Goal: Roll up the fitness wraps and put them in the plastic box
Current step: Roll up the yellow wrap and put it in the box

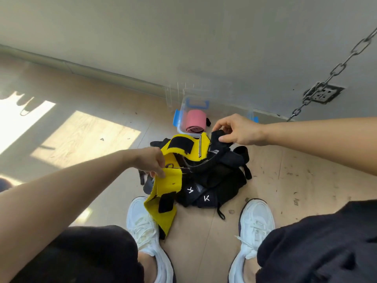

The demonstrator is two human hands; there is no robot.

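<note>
From my end I see the wraps heaped on the floor (285,170) between the shoes (142,217) and the box (180,121), which stands at the floor's far edge against the wall. A pink roll (194,121) already lies inside it. My left hand (152,162) pinches the yellow wrap (169,180) partway along its length, fingers (161,173) curled over its edge, and the strip sags to either side of the grip. One end droops toward the left shoe and the other bends over the pile (214,180) of black straps. My right hand (237,129) pinches the end of a black wrap (219,149) between thumb and curled fingers, just in front of the box, and it trails down into the pile. I judge all of this to be light, limp fabric that will fold wherever it is unsupported and will not hold a shape until it is wound tight. The yellow one carries black patches (180,145) that look like hook fastener. I expect them to snag on the neighbouring straps, and the two held pieces appear tangled where they cross. I would take one wrap at its very end, pull it out of the heap, and roll from the plain end so the fastener closes the roll. Nothing here seems fragile or slippery.
</note>
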